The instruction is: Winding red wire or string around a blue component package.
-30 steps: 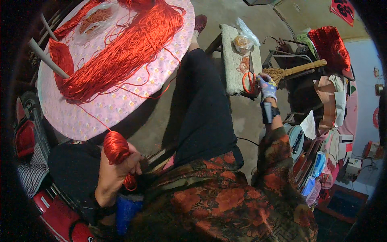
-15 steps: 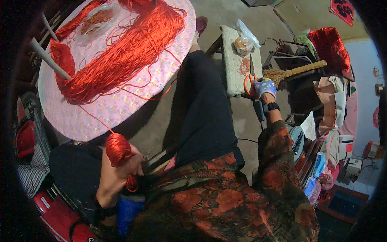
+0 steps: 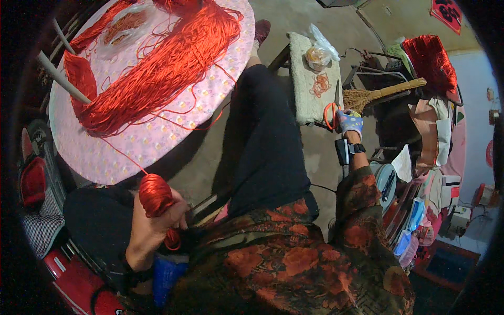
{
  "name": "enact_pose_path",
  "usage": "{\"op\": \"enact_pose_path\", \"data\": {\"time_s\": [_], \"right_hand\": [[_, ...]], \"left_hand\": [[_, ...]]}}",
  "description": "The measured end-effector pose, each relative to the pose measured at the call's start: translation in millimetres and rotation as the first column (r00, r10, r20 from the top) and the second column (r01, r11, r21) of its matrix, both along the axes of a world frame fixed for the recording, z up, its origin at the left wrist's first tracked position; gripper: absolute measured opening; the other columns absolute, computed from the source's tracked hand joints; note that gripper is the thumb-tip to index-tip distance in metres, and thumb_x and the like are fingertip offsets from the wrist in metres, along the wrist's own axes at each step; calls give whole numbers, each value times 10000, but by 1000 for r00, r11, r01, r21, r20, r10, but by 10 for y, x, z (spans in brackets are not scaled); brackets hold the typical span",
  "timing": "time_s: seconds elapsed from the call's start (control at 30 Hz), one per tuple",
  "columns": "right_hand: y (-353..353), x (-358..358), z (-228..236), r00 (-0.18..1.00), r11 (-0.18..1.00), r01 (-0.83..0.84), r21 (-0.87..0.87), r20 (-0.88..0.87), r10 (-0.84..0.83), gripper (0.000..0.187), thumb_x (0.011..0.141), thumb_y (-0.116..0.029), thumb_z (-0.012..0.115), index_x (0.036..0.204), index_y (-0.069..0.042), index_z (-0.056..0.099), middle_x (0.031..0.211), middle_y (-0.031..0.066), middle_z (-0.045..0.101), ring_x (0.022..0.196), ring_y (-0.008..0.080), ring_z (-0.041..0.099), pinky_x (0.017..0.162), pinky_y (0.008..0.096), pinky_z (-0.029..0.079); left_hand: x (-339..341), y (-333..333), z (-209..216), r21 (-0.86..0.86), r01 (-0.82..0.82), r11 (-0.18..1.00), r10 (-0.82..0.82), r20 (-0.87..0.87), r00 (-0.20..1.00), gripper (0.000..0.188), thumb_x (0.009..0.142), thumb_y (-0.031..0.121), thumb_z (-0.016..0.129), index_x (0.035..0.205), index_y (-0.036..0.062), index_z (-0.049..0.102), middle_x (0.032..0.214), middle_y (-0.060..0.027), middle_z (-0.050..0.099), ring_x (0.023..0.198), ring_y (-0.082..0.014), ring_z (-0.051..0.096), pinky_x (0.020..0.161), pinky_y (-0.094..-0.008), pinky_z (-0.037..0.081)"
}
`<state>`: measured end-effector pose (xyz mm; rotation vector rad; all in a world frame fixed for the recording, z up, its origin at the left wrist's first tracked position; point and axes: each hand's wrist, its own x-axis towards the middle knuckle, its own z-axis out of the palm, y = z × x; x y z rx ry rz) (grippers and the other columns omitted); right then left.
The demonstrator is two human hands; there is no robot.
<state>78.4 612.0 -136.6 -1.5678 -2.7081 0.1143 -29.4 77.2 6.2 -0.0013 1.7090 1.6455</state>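
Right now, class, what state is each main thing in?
Wound red cord bundle: gripped in left hand
Cord strand: pulled straight
Red cord hank: piled loosely on pink-covered table
Orange-handled scissors: at gloved right hand, blades apparently together
Straw broom: lying sideways

The scissors (image 3: 336, 103) are shifting rightward on the padded bench (image 3: 307, 105): their blades (image 3: 337, 91) are now running along its right edge instead of lying farther in. The gloved right hand (image 3: 350, 122) gripping them is moving slightly outward, away from the bench.
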Motion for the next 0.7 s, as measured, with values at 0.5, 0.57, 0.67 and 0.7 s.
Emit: {"op": "enact_pose_path", "data": {"time_s": [0.5, 0.57, 0.67, 0.7], "right_hand": [[127, -984, 129, 965, 966, -248, 67, 103, 240, 294, 828, -356, 612, 1019, -153, 704, 1027, 129, 676, 975, 309, 636, 843, 412, 501], [111, -1027, 156, 971, 974, -224, -2, 80, 224, 292, 816, -344, 610, 1000, -142, 714, 1011, 130, 682, 969, 305, 639, 844, 409, 499], [411, -989, 65, 987, 986, -160, -39, 21, 161, 287, 796, -315, 613, 981, -123, 720, 992, 134, 686, 952, 311, 644, 835, 394, 501], [489, -963, 24, 986, 985, -166, -41, 22, 167, 287, 796, -315, 613, 981, -123, 720, 992, 134, 686, 952, 311, 644, 835, 394, 501]], "left_hand": [[-33, 4, -57, -35, -27, 999, 29, 70, 997, 128, 791, 65, 697, 810, 12, 582, 676, -66, 602, 521, -127, 580, 493, -250, 459], [-30, 9, -35, -44, -20, 999, 24, 95, 995, 131, 788, 61, 698, 811, 14, 578, 698, -74, 609, 522, -129, 579, 495, -257, 462], [-21, 40, -2, -28, -32, 999, 35, 97, 995, 130, 787, 61, 697, 807, 13, 577, 687, -70, 604, 522, -131, 578, 494, -258, 461], [-19, 41, 19, -30, -39, 999, 42, 98, 994, 130, 787, 61, 697, 807, 13, 577, 687, -70, 604, 522, -131, 578, 494, -258, 461]]}}
